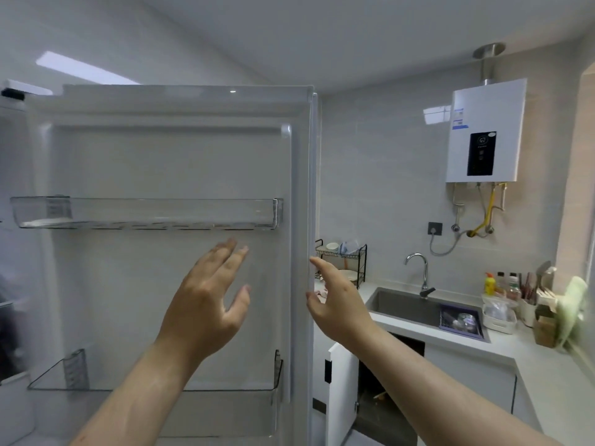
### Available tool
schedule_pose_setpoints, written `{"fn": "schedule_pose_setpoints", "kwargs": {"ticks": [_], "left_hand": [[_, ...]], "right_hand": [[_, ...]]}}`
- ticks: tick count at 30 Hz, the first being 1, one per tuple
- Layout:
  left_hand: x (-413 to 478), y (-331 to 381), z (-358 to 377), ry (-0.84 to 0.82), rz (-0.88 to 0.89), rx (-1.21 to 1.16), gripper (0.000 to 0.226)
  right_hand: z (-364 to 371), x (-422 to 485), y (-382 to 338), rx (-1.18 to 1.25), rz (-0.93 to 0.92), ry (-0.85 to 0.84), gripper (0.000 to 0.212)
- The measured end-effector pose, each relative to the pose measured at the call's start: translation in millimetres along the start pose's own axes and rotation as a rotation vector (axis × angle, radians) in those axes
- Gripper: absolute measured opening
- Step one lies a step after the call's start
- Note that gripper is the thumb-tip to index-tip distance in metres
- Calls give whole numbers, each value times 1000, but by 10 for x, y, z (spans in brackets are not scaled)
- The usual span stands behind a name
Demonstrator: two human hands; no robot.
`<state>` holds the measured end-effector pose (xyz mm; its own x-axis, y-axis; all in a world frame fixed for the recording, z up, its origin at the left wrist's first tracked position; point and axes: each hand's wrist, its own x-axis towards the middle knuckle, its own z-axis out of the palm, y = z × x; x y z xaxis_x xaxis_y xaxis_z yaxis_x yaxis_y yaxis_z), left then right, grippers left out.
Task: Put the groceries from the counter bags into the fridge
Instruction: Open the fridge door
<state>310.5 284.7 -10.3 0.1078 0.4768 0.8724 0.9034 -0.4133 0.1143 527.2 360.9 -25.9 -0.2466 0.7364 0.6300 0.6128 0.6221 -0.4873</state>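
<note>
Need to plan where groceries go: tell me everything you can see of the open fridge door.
The fridge door stands swung open, inner face toward the camera: white plastic liner with a raised frame. Two clear plastic bins cross it, an upper bin and a lower bin, no groceries visible in either. The left hand hovers open before the liner; the right hand is at its free edge, contact unclear.

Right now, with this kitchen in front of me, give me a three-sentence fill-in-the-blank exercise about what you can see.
1. The fridge door carries ____ clear bins.
2. The left hand and the right hand each hold ____.
3. Below the sink, the cabinet door stands ____.

Missing words: two; nothing; open.
</note>
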Motion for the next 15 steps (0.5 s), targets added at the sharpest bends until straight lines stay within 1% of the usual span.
{"fn": "schedule_pose_setpoints", "kwargs": {"ticks": [4, 7, 11, 15], "left_hand": [[-62, 123, 67, -97, 17, -85, 60], [-68, 261, 186, -221, 7, -122, 61], [-18, 565, 447, -396, -57, -120, 61], [-24, 1030, 787, -549, -50, -128, 62]], "right_hand": [[-60, -236, 92, -82, -41, -39, 58], [-205, -477, 203, -124, -49, -70, 59], [-619, -832, 468, -269, 26, -118, 62], [-1230, -1196, 742, -366, 164, -128, 61]]}}
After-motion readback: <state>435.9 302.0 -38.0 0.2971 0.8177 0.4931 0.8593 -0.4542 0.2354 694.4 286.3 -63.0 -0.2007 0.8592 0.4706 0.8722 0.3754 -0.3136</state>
